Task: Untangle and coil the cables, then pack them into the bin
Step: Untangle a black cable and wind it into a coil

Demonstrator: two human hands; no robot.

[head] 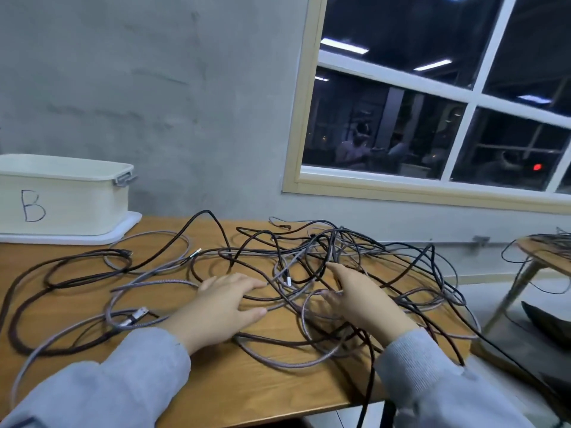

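Both hands, left (216,307) and right (364,301), rest flat, fingers extended, on tangled cables (309,257).

both arms wear long light grey knit sleeves with ribbed cuffs at the wrists; the left hand (221,307) and right hand (361,299) are bare.

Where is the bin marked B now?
In the head view, the bin stands at the table's far left against the wall, left of the tangled cables.

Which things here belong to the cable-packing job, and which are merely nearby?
Belonging:
tangled dark and grey braided cables
cream plastic bin marked B
left hand
right hand

Nearby:
white-framed window
round wooden side table
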